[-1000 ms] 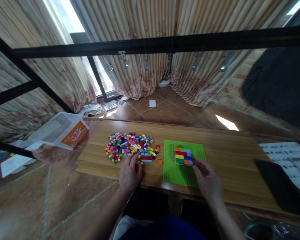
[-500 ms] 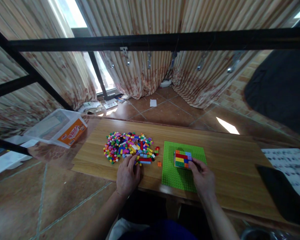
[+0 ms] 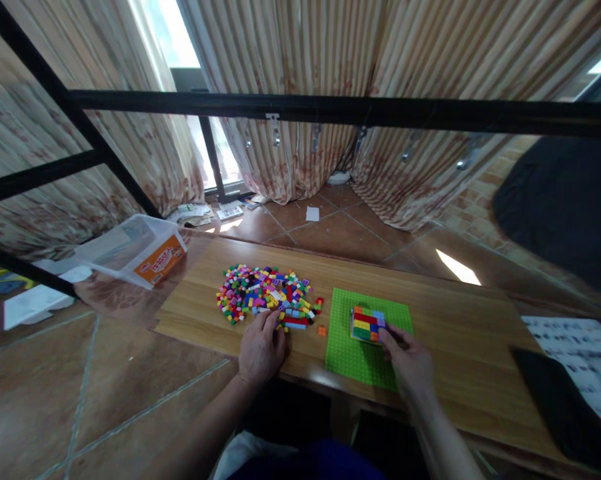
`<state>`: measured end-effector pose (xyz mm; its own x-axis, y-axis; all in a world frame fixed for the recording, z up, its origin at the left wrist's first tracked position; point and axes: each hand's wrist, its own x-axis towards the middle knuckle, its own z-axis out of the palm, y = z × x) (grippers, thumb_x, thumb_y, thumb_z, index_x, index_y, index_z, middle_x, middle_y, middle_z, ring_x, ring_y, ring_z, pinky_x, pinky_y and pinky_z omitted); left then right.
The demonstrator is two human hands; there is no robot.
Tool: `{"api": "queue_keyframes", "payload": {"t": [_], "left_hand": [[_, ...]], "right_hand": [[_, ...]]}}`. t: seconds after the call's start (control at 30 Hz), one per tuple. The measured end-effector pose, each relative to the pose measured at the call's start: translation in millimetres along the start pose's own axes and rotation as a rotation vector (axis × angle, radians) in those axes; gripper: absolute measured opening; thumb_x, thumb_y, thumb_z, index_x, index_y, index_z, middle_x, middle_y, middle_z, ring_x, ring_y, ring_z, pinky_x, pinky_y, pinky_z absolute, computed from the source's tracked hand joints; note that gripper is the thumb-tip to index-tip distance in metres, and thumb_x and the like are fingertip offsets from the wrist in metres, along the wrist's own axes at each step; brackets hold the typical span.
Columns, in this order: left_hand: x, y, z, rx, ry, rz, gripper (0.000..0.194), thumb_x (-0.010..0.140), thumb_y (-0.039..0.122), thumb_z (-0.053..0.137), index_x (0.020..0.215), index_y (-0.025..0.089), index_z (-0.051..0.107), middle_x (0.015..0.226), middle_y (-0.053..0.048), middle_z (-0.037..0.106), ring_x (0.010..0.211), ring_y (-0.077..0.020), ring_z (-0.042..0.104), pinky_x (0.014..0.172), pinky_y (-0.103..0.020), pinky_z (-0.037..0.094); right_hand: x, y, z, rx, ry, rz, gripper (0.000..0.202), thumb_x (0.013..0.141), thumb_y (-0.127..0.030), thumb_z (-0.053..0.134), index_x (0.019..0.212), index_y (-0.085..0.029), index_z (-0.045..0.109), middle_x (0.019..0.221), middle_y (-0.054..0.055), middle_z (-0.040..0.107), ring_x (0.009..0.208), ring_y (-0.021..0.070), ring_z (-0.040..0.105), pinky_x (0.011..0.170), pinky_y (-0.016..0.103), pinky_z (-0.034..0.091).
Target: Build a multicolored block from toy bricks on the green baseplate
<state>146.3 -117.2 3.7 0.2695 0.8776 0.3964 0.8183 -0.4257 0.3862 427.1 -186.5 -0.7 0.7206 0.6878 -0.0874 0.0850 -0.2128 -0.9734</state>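
Note:
On the wooden table a green baseplate (image 3: 345, 347) carries a block of coloured bricks (image 3: 365, 323) in red, yellow, green, blue and orange. My right hand (image 3: 411, 360) has its thumb and fingers closed at the block's right side, on a purple brick. My left hand (image 3: 263, 347) rests at the near edge of a pile of loose small bricks (image 3: 260, 290); its fingers are bent together, and what they hold, if anything, is too small to name. A single orange brick (image 3: 322, 331) lies between the pile and the baseplate.
A clear plastic box (image 3: 145, 257) with an orange label stands beyond the table's left end. Printed sheets (image 3: 575, 353) and a dark flat object (image 3: 563, 393) lie at the right. A black metal bar (image 3: 330, 110) crosses above, before the curtains.
The camera view has tilted and shifted slightly, so the scene sits a little lower and further right. Both hands stay at about the same places beside the pile and the block.

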Motion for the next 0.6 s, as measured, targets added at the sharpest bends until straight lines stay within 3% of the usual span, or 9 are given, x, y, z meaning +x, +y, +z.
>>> {"api": "queue_keyframes", "payload": {"t": [0.07, 0.2, 0.27, 0.47, 0.6], "left_hand": [[-1, -1, 0.8, -0.014, 0.001, 0.004, 0.038, 0.086, 0.021, 0.053, 0.124, 0.020, 0.055, 0.118, -0.011, 0.061, 0.104, -0.0249, 0.061, 0.091, -0.040, 0.051], [-3, -2, 2.3, -0.034, 0.002, -0.009, 0.037, 0.086, 0.022, 0.053, 0.122, 0.018, 0.055, 0.119, -0.011, 0.060, 0.106, -0.0248, 0.060, 0.092, -0.040, 0.051], [-4, -2, 2.4, -0.051, 0.001, -0.012, 0.036, 0.086, 0.022, 0.053, 0.122, 0.018, 0.054, 0.118, -0.012, 0.060, 0.105, -0.0245, 0.059, 0.092, -0.040, 0.051], [-6, -2, 2.9, -0.079, 0.005, -0.004, 0.036, 0.085, 0.019, 0.053, 0.121, 0.017, 0.054, 0.117, -0.012, 0.059, 0.106, -0.0249, 0.058, 0.091, -0.040, 0.051], [-8, -2, 4.1, -0.088, 0.023, 0.012, 0.038, 0.082, 0.016, 0.053, 0.120, 0.017, 0.054, 0.116, -0.012, 0.060, 0.106, -0.0244, 0.058, 0.090, -0.039, 0.051]], "right_hand": [[-1, -1, -3, -0.025, 0.005, -0.023, 0.051, 0.066, -0.052, 0.072, 0.098, -0.012, 0.071, 0.081, 0.009, 0.074, 0.061, 0.0180, 0.063, 0.049, 0.027, 0.045], [-12, -11, -6, -0.216, 0.169, -0.145, 0.053, 0.072, -0.055, 0.068, 0.103, -0.012, 0.070, 0.083, 0.011, 0.073, 0.064, 0.0208, 0.063, 0.056, 0.031, 0.046], [-23, -20, -4, -0.315, 0.161, -0.230, 0.049, 0.078, -0.055, 0.062, 0.105, -0.014, 0.069, 0.086, 0.011, 0.072, 0.068, 0.0217, 0.064, 0.062, 0.033, 0.047], [-64, -42, 39, -0.412, -0.311, -0.554, 0.029, 0.088, -0.042, 0.051, 0.102, -0.022, 0.067, 0.104, 0.008, 0.068, 0.080, 0.0197, 0.063, 0.075, 0.035, 0.050], [-74, -36, 79, -0.471, -0.446, -0.681, 0.026, 0.090, -0.032, 0.045, 0.103, -0.022, 0.066, 0.104, 0.009, 0.066, 0.095, 0.0231, 0.062, 0.083, 0.039, 0.050]]}}
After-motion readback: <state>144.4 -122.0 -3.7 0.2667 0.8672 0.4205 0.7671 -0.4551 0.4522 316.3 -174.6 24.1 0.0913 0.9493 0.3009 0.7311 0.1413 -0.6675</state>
